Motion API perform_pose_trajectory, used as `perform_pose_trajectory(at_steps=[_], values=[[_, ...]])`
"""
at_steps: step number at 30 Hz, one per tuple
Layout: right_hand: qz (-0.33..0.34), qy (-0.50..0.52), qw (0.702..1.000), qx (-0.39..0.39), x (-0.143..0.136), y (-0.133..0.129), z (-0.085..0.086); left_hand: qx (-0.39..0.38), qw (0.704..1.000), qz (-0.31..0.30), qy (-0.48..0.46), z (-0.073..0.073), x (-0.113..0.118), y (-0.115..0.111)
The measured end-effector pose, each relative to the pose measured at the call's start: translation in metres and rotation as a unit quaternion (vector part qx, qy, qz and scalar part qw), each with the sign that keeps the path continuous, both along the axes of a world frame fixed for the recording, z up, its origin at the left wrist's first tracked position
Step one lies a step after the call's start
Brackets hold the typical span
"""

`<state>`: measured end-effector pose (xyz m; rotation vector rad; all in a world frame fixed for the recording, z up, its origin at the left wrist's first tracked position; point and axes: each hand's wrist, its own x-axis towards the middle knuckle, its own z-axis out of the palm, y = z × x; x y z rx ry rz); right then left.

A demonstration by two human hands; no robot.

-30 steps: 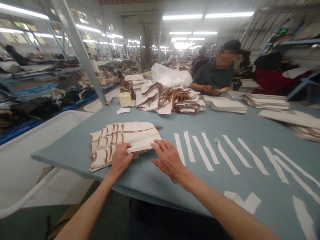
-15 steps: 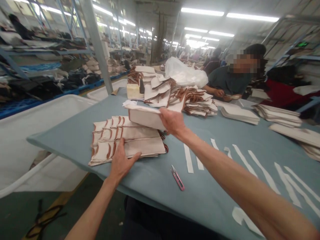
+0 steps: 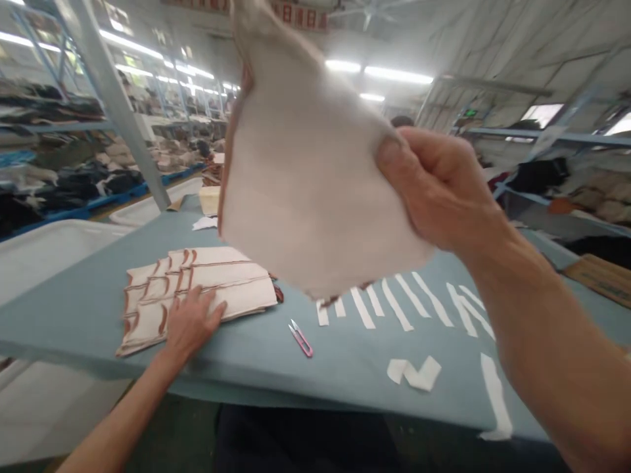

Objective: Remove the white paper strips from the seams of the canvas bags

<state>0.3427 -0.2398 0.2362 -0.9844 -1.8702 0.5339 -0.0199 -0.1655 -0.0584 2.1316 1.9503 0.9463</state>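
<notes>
My right hand (image 3: 438,177) is raised in front of me, pinching the right edge of a cream fabric panel (image 3: 315,177) with brown edging on its left side. The panel hangs tilted above the table and is blurred by motion. My left hand (image 3: 193,322) lies with fingers spread on overlapping stacks of cream fabric panels (image 3: 241,279) with brown edges. Pink-handled thread snips (image 3: 301,339) lie on the table to the right of those stacks, apart from both hands.
The table has a blue-green cover (image 3: 256,374). Several white fabric strips (image 3: 394,303) and a crumpled white strip (image 3: 417,373) lie toward the right. A white bin (image 3: 59,256) stands at the left, near a metal post (image 3: 118,112). The raised panel hides the table's far middle.
My right hand has lifted the cream panel up and toward me from above the stacks. My view has turned up and right. My left hand remains on the stacks.
</notes>
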Motion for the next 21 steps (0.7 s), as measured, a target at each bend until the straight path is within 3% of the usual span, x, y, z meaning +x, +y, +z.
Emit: perform_pose_trajectory(at_steps=[3, 6, 9, 10, 12, 16, 18, 21], values=[[-0.004, -0.005, 0.997, -0.074, 0.028, -0.058, -0.024, -0.002, 0.997, -0.016, -0.077, 0.025, 0.019, -0.026], [0.005, -0.072, 0.987, -0.141, 0.047, -0.105, -0.055, -0.047, 0.979, -0.084, -0.181, 0.042, 0.058, -0.078], [0.009, -0.151, 0.979, -0.139, 0.056, -0.14, -0.091, -0.1, 0.94, -0.181, -0.272, 0.052, 0.107, -0.141], [0.005, -0.169, 0.976, -0.135, 0.058, -0.15, -0.102, -0.118, 0.911, -0.222, -0.326, 0.055, 0.121, -0.16], [-0.009, -0.192, 0.974, -0.124, 0.061, -0.166, -0.125, -0.059, 0.905, -0.229, -0.355, 0.059, 0.144, -0.189], [-0.05, -0.204, 0.976, -0.052, 0.064, -0.19, -0.164, 0.055, 0.924, -0.213, -0.311, 0.064, 0.161, -0.213], [-0.061, -0.186, 0.98, -0.028, 0.063, -0.197, -0.179, 0.037, 0.931, -0.206, -0.298, 0.061, 0.161, -0.213], [-0.078, -0.164, 0.983, -0.004, 0.058, -0.202, -0.197, -0.029, 0.921, -0.158, -0.354, 0.051, 0.161, -0.209]])
